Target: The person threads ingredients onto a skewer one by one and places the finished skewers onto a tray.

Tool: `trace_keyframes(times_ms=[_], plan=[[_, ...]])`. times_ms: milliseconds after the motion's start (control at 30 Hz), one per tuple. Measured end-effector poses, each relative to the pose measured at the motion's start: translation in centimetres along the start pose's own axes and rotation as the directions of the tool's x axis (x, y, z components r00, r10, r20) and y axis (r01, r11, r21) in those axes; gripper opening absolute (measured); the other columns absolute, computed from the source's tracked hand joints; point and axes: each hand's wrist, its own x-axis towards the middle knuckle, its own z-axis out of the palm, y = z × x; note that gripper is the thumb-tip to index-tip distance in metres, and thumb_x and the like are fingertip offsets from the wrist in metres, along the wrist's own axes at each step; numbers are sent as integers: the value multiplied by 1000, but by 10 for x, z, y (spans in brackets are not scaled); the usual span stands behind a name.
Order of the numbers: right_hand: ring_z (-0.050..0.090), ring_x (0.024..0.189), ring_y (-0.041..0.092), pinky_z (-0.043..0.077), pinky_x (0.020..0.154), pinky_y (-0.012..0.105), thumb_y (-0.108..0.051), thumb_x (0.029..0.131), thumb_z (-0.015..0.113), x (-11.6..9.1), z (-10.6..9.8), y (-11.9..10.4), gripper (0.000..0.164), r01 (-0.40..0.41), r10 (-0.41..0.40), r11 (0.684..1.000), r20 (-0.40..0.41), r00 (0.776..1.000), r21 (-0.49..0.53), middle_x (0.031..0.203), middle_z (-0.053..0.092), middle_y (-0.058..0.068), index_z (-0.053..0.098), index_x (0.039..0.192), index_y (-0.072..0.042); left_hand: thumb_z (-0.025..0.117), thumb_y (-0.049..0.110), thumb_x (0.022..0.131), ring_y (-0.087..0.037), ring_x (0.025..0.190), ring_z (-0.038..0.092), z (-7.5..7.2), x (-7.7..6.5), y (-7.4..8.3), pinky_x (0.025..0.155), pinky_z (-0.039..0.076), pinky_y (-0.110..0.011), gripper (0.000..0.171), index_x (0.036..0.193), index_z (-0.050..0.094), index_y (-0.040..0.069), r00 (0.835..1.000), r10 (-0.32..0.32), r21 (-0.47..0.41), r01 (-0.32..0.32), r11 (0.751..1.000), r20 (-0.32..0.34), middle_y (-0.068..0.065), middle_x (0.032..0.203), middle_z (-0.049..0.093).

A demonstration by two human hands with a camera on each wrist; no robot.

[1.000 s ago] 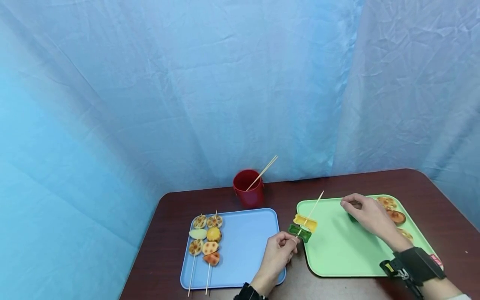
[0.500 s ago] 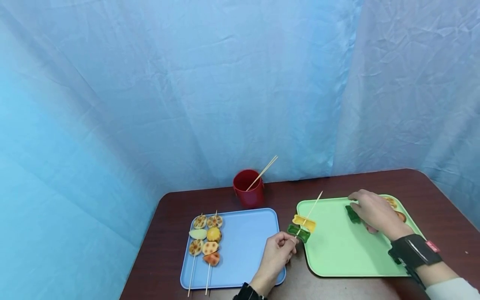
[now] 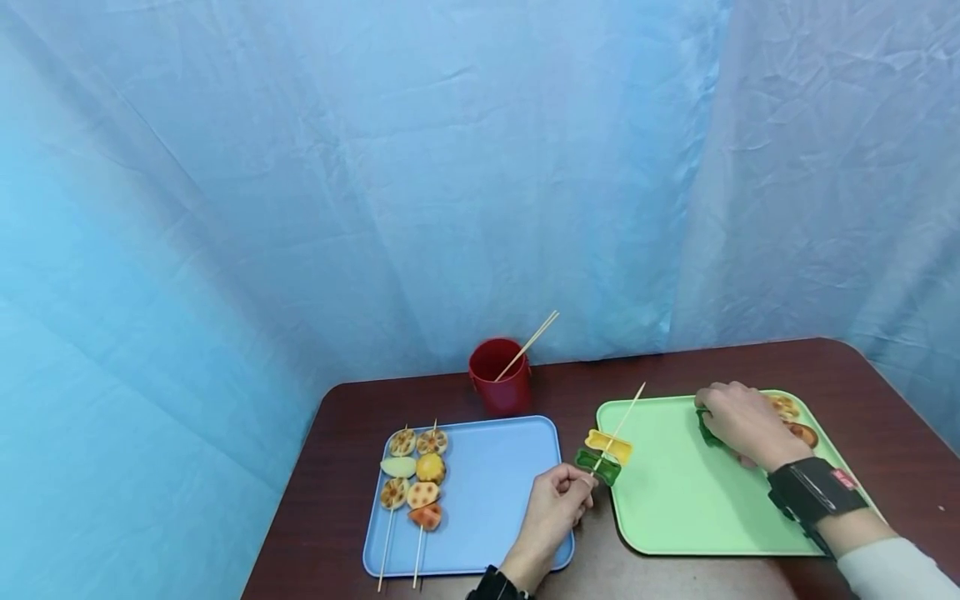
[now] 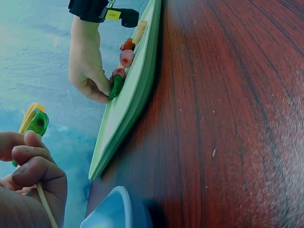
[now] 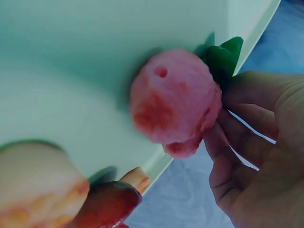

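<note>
My left hand [image 3: 551,510] pinches the lower part of a bamboo skewer [image 3: 632,404] between the two trays, tip slanting up and away. A green pepper piece [image 3: 609,473] and a yellow pepper piece [image 3: 619,452] are threaded on it. Over the far part of the green tray [image 3: 660,533], my right hand [image 3: 746,429] has its thumb and fingers around another green pepper piece [image 5: 225,57], mostly covered by the hand in the head view. Right beside those fingers sits a round pink toy food piece [image 5: 175,97] with a hole, seen in the right wrist view.
At left, a blue tray [image 3: 487,533] bears two loaded skewers, one with lotus root slices [image 3: 393,493]. A red cup [image 3: 504,392] with thin skewers stands at the back. More toy food, including a brown piece [image 3: 802,433], lies along the green tray's right side.
My right hand has shifted slightly right and come down with its fingers around the green pepper piece, which lay uncovered half a second ago. The left hand and its skewer have hardly moved.
</note>
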Motion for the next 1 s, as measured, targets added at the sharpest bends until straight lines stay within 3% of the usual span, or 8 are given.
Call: trace_keyframes(times_ms=[200, 300, 433, 567, 667, 833, 933, 1000], plan=[[35, 63, 16, 28, 60, 34, 5, 90, 62, 3, 0, -2, 31, 2, -2, 1000, 9, 1000, -3, 69, 41, -5, 54, 72, -18, 66, 11, 93, -6, 54, 44, 0, 0, 0, 50, 36, -21, 12, 91, 71, 0, 1000, -2, -10, 2, 1000, 1, 4, 66, 58], [25, 62, 13, 20, 61, 34, 5, 93, 60, 3, -3, -1, 37, -10, 9, 999, 35, 999, 40, 71, 28, -5, 43, 71, -19, 66, 10, 93, -6, 54, 44, -1, 0, 0, 50, 35, -20, 12, 90, 71, 0, 1000, 2, -12, -2, 1000, -2, 4, 66, 58], [28, 49, 9, 27, 55, 30, 1, 98, 54, 0, -8, 2, 12, -110, 86, 977, 133, 987, 182, 75, 40, -2, 62, 91, -5, 66, 10, 93, -6, 54, 44, -1, 0, -1, 50, 35, -20, 12, 90, 71, 0, 1000, 4, -12, -4, 1000, -5, 4, 66, 58], [41, 35, 12, 36, 45, 31, -7, 101, 53, -4, -12, 2, 30, -220, 169, 932, 193, 967, 287, 66, 51, 2, 62, 126, 6, 67, 11, 93, -6, 55, 45, -1, 0, 0, 50, 36, -20, 12, 91, 71, 0, 1000, 0, -10, -1, 1000, -5, 4, 66, 58], [45, 36, 13, 33, 46, 29, -10, 99, 57, -7, -13, 0, 31, -226, 188, 930, 154, 970, 289, 65, 51, 2, 65, 125, 4, 66, 11, 93, -6, 54, 45, -1, 0, 0, 50, 36, -19, 12, 91, 71, 1, 1000, -5, -11, 5, 1000, -6, 3, 66, 58], [50, 49, 11, 37, 54, 29, -14, 97, 61, -15, -17, -8, 22, -190, 181, 940, 60, 982, 284, 92, 64, 7, 74, 111, -3, 66, 11, 93, -6, 55, 45, 0, -1, 0, 50, 36, -19, 12, 91, 71, 0, 1000, -10, -14, 10, 1000, -6, 3, 66, 58], [53, 58, 13, 41, 53, 31, -18, 98, 61, -20, -19, -13, 23, -226, 210, 902, 83, 974, 367, 100, 70, 11, 73, 113, -4, 67, 11, 93, -6, 55, 45, 0, -1, -1, 50, 37, -20, 12, 91, 71, 0, 1000, -9, -15, 9, 1000, -4, 3, 66, 58], [54, 59, 14, 44, 49, 32, -21, 100, 61, -24, -20, -16, 27, -282, 247, 849, 136, 959, 447, 102, 72, 12, 70, 119, -3, 67, 11, 93, -6, 54, 45, 0, -1, -1, 50, 37, -19, 11, 90, 71, 1, 1000, -9, -16, 9, 1000, -3, 3, 66, 58]])
